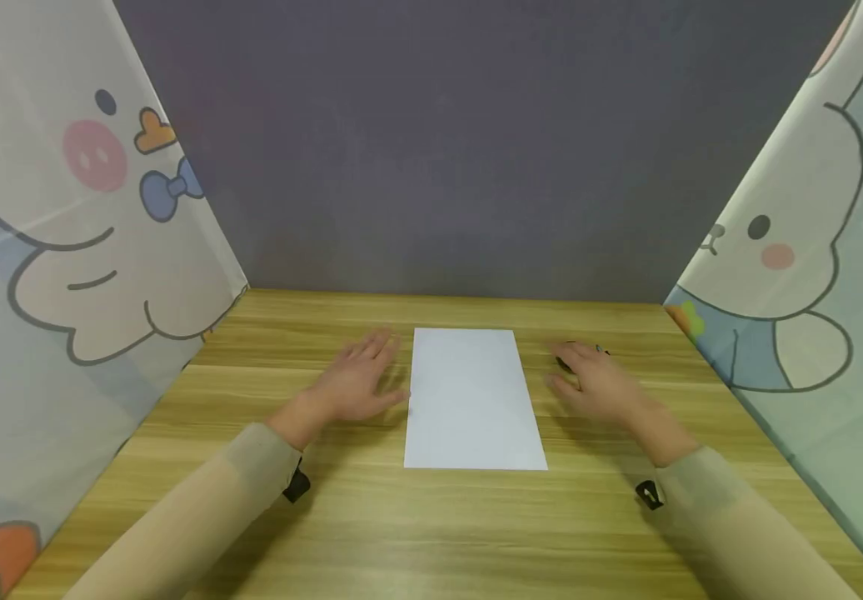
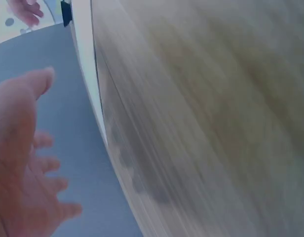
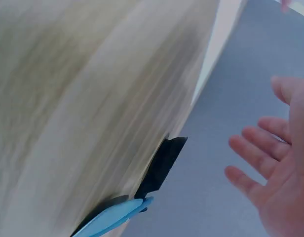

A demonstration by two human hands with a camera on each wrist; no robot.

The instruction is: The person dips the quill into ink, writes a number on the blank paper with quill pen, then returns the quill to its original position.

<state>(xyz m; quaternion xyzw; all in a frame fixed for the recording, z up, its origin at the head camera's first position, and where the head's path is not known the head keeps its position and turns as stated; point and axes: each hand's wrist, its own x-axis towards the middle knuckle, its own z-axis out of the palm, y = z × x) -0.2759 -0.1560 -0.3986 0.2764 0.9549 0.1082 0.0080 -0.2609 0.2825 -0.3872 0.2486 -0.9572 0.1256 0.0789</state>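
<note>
A white sheet of paper (image 1: 472,400) lies flat in the middle of the wooden table. My left hand (image 1: 352,385) hovers over the wood just left of it, fingers spread and thumb near the sheet's left edge. Off the paper's right side is my right hand (image 1: 602,390), its fingers loosely extended and nothing in it. Partly hidden beneath that hand, a flat black piece (image 3: 164,165) rests on the table, with a light blue, loop-like part (image 3: 110,219) beside it in the right wrist view.
A plain dark grey panel (image 1: 446,150) stands behind the table (image 1: 431,533). Cartoon-printed cloth hangs along the left side (image 1: 87,275) and the right side (image 1: 799,275). Dark wrist-worn devices show at both cuffs.
</note>
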